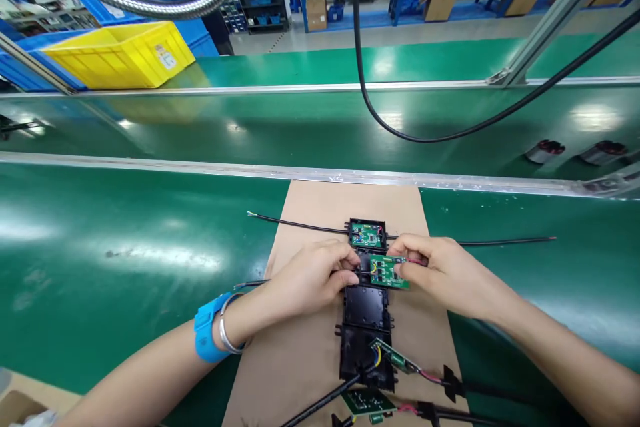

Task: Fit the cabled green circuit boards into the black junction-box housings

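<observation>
A column of black plastic housings [367, 307] lies on brown cardboard [310, 213]. The top housing holds a green circuit board [367, 235], with black cables running out both sides. My right hand [435, 270] pinches the right part of a second green board [383, 271], held over the second housing. My left hand [320, 273], wearing a blue wristband and a silver bracelet, is closed at the cable on that board's left side. Nearer me, a tilted board [395, 355] with wires rests over the lowest housing, and another board [369, 401] lies below it.
A metal rail [225, 165] crosses behind the cardboard. A black cable [425, 141] hangs in front. A yellow bin [125, 57] and blue bins stand back left, near a person. Metal cylinders [545, 151] sit at the right.
</observation>
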The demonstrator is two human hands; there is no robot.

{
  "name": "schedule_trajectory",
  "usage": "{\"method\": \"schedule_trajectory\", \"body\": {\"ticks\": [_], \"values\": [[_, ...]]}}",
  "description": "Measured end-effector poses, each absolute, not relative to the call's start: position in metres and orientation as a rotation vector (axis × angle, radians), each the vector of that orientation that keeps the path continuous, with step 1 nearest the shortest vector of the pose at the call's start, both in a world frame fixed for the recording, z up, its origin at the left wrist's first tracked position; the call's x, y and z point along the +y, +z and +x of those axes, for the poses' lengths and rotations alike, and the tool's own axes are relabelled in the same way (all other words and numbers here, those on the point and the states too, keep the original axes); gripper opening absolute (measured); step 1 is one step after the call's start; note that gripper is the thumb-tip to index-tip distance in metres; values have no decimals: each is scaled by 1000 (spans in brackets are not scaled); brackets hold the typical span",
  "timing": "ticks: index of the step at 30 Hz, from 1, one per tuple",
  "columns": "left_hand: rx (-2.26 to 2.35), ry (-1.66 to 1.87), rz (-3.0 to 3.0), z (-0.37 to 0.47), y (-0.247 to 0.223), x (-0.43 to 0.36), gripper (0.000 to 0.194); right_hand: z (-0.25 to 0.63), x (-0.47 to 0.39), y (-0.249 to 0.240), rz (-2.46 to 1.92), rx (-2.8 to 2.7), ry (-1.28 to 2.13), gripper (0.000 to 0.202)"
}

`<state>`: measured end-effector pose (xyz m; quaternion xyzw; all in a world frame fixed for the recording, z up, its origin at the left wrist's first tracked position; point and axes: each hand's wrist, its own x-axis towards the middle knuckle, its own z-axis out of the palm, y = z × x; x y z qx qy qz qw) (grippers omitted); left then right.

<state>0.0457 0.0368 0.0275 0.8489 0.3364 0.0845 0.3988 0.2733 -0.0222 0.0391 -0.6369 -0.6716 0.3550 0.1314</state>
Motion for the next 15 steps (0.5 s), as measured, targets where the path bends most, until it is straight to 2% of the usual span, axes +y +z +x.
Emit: {"method": "schedule_trajectory", "body": {"ticks": [4, 7, 9, 15], "values": [[810, 295, 2325, 44, 16, 41, 13, 273, -18, 30, -1792, -2101, 827, 16], [805, 347, 2364, 43, 11, 41, 15, 272, -23, 29, -1619, -2214, 736, 38], [794, 374, 2383, 42, 10, 41, 16, 273, -26, 31, -1555, -2317, 658, 47], [784, 497, 2389, 44, 9, 40, 10, 274, -24, 38, -1446, -2548, 384, 41]]}}
